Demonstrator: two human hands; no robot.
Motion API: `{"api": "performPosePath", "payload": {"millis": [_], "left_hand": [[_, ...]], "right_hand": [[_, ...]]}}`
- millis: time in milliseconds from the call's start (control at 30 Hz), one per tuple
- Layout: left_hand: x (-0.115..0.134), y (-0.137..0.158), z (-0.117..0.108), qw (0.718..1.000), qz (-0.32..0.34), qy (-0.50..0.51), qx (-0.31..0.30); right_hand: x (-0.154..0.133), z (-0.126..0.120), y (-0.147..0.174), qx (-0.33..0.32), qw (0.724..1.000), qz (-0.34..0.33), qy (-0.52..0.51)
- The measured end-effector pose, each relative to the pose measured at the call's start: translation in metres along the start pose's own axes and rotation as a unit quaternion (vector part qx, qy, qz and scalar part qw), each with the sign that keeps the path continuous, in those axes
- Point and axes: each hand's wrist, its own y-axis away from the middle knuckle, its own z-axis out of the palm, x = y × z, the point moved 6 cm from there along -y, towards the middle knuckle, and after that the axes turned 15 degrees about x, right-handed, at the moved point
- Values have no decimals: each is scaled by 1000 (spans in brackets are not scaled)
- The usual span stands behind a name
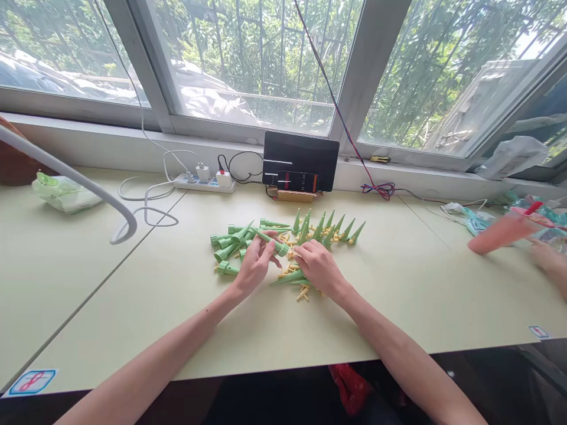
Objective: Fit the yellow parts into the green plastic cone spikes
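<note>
My left hand (256, 260) grips a green plastic watering spike (275, 243), its ribbed cap end turned to the right. Close to that cap is my right hand (322, 268), fingers bent and pressed together; whatever they hold is hidden. More green spikes lie in a pile (227, 252) left of my left hand. Behind my right hand, several upright spikes (340, 224) stand in rows with small yellow valve-like pieces at their bases. Loose yellow pieces (303, 293) are scattered between and in front of my hands. Another spike (289, 277) lies flat partly under my right hand.
A tablet (301, 154) with a phone (297, 182) leans at the window sill. Beside it is a power strip (204, 184) with cables. A plastic bag (66, 193) lies left, a white curved tube (110, 203) before it. A pink drink cup (498, 231) tilts near another person's hand (549, 260).
</note>
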Motion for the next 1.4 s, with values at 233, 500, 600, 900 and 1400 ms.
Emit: {"api": "performPosePath", "payload": {"millis": [233, 500, 600, 900, 1400], "left_hand": [[0, 0, 0, 1000, -5, 15, 3], [1, 1, 0, 1000, -10, 19, 0], [0, 1, 0, 1000, -10, 21, -1], [3, 1, -3, 1000, 15, 7, 20], [1, 2, -3, 999, 21, 14, 29]], "right_hand": [[-3, 15, -8, -42, 997, -17, 65], [5, 16, -13, -67, 996, 22, 55], [5, 16, -13, -70, 996, 25, 48], [4, 16, -16, -119, 989, 47, 71], [-3, 44, -25, -214, 968, 73, 107]]}}
